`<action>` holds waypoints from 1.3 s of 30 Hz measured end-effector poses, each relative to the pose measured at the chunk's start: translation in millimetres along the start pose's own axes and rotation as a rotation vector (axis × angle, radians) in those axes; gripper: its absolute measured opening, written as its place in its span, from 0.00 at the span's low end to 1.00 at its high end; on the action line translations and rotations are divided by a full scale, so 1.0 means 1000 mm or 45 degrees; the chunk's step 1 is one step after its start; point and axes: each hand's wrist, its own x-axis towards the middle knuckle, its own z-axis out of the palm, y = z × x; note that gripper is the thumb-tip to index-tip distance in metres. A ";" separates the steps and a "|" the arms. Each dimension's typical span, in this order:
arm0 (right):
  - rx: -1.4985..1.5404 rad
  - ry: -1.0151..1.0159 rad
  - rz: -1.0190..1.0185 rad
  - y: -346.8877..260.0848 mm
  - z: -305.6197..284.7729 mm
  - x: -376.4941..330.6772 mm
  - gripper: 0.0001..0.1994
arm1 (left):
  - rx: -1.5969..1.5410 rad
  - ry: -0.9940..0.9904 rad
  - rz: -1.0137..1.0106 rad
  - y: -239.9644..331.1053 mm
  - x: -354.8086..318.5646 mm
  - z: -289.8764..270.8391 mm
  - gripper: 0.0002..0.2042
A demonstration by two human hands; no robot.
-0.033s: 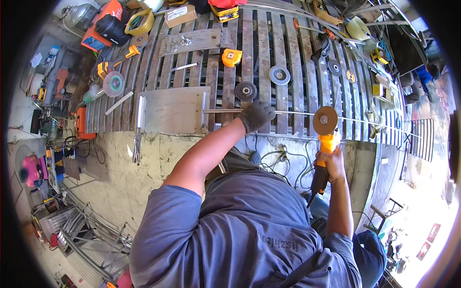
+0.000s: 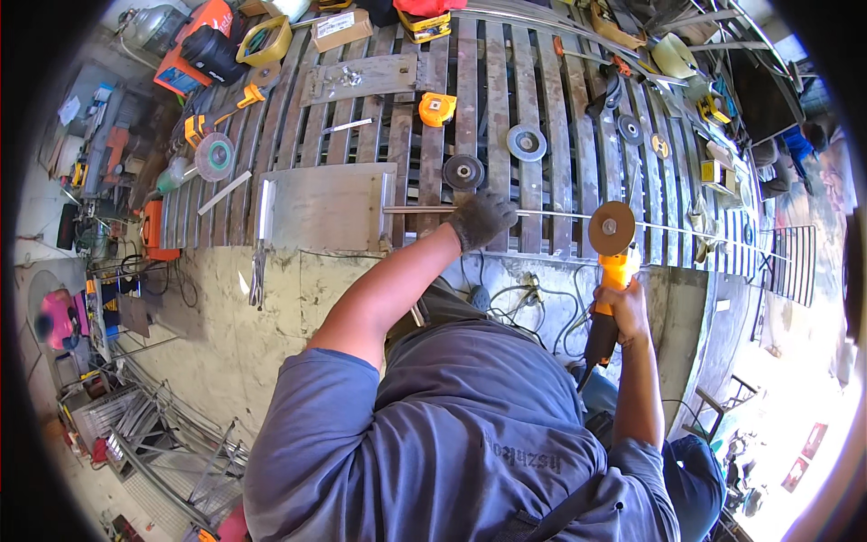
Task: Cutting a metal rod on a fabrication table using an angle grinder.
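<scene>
My left hand point(image 2: 483, 219), in a dark grey work glove, is closed around a thin metal rod point(image 2: 553, 214) that runs left to right across the bench's near side. The rod's left end lies by a flat metal plate point(image 2: 325, 208). My bare right hand point(image 2: 621, 305) grips a yellow and black angle grinder point(image 2: 620, 264), held upright at the bench's near edge. Its brown disc point(image 2: 600, 237) overlaps the rod in view; whether they touch, I cannot tell. Just beyond my left hand lies a black grinding disc point(image 2: 463, 172).
The slatted metal bench point(image 2: 495, 90) also bears a yellow tape measure point(image 2: 437, 109), a grey disc point(image 2: 526, 142) and a smaller metal plate point(image 2: 361, 79). A second grinder with a pale disc point(image 2: 215, 157) lies at left. Cables point(image 2: 542, 303) hang below the near edge.
</scene>
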 end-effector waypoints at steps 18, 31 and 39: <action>0.064 0.005 0.014 0.004 -0.011 -0.012 0.16 | 0.227 -0.082 -0.316 0.011 -0.004 -0.013 0.07; 0.058 0.003 0.002 0.018 -0.027 -0.016 0.19 | 0.153 -0.157 -0.290 0.005 -0.016 -0.011 0.07; 0.070 -0.017 0.016 0.026 -0.033 -0.014 0.17 | 0.069 0.016 -0.416 0.011 -0.027 -0.030 0.13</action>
